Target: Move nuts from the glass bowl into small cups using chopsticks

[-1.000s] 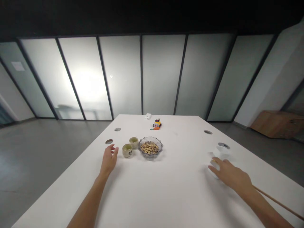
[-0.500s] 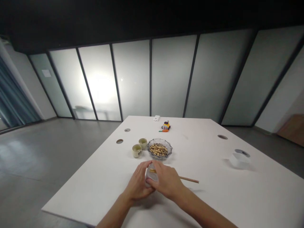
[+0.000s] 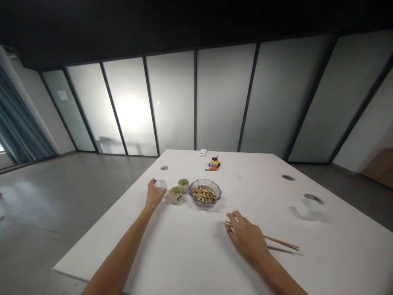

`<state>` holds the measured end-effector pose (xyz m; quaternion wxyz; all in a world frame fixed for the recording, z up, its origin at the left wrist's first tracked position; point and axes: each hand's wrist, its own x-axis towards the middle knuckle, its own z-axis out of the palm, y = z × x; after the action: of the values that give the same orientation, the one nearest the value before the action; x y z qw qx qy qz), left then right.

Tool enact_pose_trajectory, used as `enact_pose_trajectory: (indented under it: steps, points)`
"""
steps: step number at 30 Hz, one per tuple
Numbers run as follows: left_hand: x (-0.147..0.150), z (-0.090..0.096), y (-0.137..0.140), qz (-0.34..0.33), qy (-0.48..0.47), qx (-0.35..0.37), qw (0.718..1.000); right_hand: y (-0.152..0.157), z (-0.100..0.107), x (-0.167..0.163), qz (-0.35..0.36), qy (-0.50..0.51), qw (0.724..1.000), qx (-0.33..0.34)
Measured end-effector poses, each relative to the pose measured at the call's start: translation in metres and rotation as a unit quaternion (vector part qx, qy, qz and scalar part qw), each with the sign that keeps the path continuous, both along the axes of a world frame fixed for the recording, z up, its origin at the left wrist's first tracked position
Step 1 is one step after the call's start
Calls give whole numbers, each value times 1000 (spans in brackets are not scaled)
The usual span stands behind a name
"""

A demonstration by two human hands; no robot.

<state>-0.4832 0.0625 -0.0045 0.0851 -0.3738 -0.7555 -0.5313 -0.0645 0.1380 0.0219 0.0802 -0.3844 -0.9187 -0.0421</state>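
Observation:
My left hand [image 3: 155,194] is closed around a small translucent white container [image 3: 161,184], left of two pale green teacups. The nearer teacup [image 3: 176,195] has dark characters on its side; the other teacup [image 3: 184,186] stands just behind it. In my right hand [image 3: 245,234] is a pair of chopsticks [image 3: 281,242], low over the table, their ends sticking out on both sides of the fingers. A scalloped glass bowl [image 3: 218,196] of peanuts [image 3: 204,193] sits between my hands, beyond the chopsticks.
A second translucent container [image 3: 309,209] stands on the right of the white table [image 3: 190,250], near a cable hole [image 3: 313,198]. Farther back lie a toy carrot [image 3: 211,169], a yellow toy car [image 3: 214,162] and a white box-like object [image 3: 202,153].
My hands have come apart. The left carried the small container forward and left, beside the teacups; the right moved right with the chopsticks.

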Motion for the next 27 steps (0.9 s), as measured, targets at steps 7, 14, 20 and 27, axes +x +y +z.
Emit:
enact_pose_trajectory:
  steps: [7, 14, 20, 27]
  points:
    - [1, -13, 34, -52, -74, -45, 995, -4, -5, 1, -4, -5, 1000, -15]
    - [13, -19, 17, -13, -33, 2, 999, -3, 1, 4, -34, 17, 999, -28]
    - [28, -11, 11, 9, 15, -60, 998, 32, 16, 37, -118, 31, 992, 40]
    - [37, -7, 8, -28, 32, -61, 997, 97, 26, 104, -299, 60, 948, 92]
